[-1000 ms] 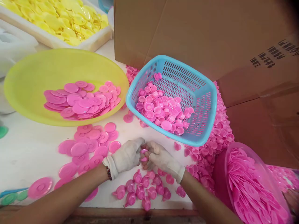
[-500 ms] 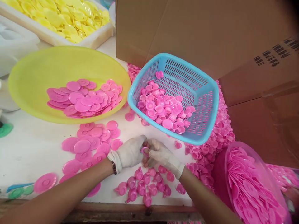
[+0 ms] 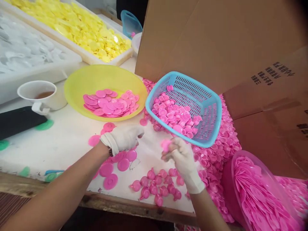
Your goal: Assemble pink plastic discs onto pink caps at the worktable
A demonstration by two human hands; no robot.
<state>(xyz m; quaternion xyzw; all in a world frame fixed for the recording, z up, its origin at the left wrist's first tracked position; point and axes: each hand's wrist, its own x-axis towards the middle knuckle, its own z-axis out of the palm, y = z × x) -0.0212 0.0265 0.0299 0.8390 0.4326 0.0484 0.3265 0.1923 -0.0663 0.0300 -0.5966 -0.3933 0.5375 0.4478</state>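
My right hand (image 3: 181, 155), in a white glove with bare fingertips, pinches a small pink toy cup (image 3: 166, 145), blurred by motion, just in front of the blue basket (image 3: 211, 139). Similar pink toy cups (image 3: 176, 110) lie heaped in that basket. Gloved likewise, my left hand (image 3: 125, 137) is over pink toy saucers (image 3: 124, 164) on the table, its fingers curled together; whatever they hold is hidden. Between my forearms several pink toy teapots (image 3: 153, 188) with spouts sit near the table's front edge.
A yellow bowl (image 3: 79, 80) holds more pink saucers. Loose pink cups (image 3: 226, 141) pile beside the basket, against a cardboard box (image 3: 192, 38). A pink tub (image 3: 227, 179) of saucers stands at right. Left are a white mug (image 3: 56, 99) and trays of yellow pieces (image 3: 79, 27) and white pieces (image 3: 26, 48).
My hands, together before, have come apart: the left moved left over the saucers, the right moved right with the pink toy cup. The view has swung left.
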